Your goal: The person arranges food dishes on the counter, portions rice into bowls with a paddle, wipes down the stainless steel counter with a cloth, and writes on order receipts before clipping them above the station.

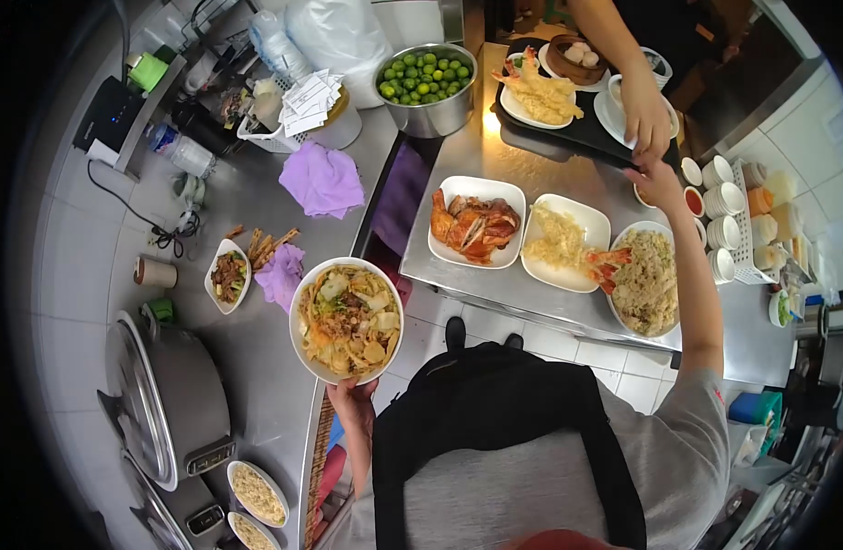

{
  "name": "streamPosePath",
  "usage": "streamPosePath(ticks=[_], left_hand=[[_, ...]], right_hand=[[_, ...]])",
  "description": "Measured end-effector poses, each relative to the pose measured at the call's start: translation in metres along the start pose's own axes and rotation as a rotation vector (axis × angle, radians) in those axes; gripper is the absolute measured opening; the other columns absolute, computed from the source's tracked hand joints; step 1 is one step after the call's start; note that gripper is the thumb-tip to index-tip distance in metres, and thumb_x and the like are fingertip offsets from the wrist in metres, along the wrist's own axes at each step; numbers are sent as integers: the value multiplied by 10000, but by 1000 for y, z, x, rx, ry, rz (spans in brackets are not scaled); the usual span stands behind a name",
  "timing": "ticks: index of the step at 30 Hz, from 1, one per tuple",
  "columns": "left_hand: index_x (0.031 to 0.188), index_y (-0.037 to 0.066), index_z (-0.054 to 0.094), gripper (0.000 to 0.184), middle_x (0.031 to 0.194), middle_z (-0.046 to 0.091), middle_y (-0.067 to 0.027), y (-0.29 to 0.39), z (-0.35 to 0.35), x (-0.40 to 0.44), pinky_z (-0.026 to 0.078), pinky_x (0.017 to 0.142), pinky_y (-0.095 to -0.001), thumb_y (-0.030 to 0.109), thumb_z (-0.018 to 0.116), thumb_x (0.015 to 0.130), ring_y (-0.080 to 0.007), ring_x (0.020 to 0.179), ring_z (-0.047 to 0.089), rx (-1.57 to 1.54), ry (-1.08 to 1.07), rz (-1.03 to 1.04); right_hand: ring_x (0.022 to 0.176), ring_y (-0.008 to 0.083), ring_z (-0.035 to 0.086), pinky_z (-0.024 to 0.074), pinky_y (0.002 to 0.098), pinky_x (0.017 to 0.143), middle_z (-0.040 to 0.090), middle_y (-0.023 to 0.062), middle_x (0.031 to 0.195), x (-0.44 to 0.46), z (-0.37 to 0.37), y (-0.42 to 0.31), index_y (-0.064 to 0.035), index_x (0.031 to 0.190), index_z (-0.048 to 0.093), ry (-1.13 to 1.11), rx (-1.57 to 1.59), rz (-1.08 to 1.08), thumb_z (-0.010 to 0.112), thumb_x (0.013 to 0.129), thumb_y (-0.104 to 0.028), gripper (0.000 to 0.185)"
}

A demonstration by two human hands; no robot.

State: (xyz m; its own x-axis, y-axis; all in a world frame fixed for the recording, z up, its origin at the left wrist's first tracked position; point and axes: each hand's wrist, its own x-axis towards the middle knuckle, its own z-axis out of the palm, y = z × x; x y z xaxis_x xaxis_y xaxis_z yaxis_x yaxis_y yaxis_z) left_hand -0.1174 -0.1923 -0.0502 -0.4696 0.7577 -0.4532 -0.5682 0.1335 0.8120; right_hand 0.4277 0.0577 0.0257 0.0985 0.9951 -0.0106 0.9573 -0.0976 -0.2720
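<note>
My left hand (352, 396) grips the lower rim of a white bowl of noodles (348, 321) held over the left counter's edge. My right hand (658, 183) reaches forward to the far side, close to a co-worker's hand (643, 115); what its fingers hold, if anything, is too small to tell. Between my arms, on the steel counter, are a plate of roasted chicken (476, 223), a plate of tempura (565, 243) and a bowl of fried rice (646, 282), which lies beside my right forearm.
A black tray (531, 145) holds tempura, a bamboo steamer (577, 60) and white dishes. A pot of green limes (424, 82), purple cloths (322, 180), a small meat dish (228, 277) and rice cookers (188, 385) stand leftward. Sauce cups (724, 200) are at right.
</note>
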Motion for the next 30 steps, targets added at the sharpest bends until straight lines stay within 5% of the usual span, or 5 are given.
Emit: streamPosePath(ticks=[7,11,14,18,30], left_hand=[[1207,72,340,584,1068,536,-129,0,10,24,584,541,-357,15,518,654,-284,788,630,34,-162,-111],[1199,63,356,575,1069,538,-133,-3,16,38,586,546,-348,17,524,651,-275,797,631,79,-242,-165],[1214,24,344,598,1068,538,-162,-1,29,39,585,526,-328,32,533,647,-276,801,634,82,-287,-153],[1222,4,348,629,1067,544,-163,7,32,44,581,543,-310,69,552,630,-269,810,633,186,-379,-202],[1258,27,310,626,1129,517,-144,-32,98,61,579,577,-311,48,515,667,-244,872,616,296,-582,-279]], right_hand=[[740,280,613,465,401,658,631,141,799,16,11,-142,-5,838,575,-45,-41,-431,520,766,-149,170],[722,279,603,480,366,697,619,160,852,58,82,-164,8,957,583,-546,92,-574,498,729,-76,258],[719,249,594,484,343,677,619,144,852,53,85,-187,24,944,573,-802,340,-153,507,696,-31,262],[711,207,587,479,325,599,612,123,800,73,107,-170,30,925,582,-538,259,-481,513,642,21,291],[676,198,620,524,307,492,609,110,823,114,68,-122,-10,1016,565,-600,465,-82,483,733,-18,295]])
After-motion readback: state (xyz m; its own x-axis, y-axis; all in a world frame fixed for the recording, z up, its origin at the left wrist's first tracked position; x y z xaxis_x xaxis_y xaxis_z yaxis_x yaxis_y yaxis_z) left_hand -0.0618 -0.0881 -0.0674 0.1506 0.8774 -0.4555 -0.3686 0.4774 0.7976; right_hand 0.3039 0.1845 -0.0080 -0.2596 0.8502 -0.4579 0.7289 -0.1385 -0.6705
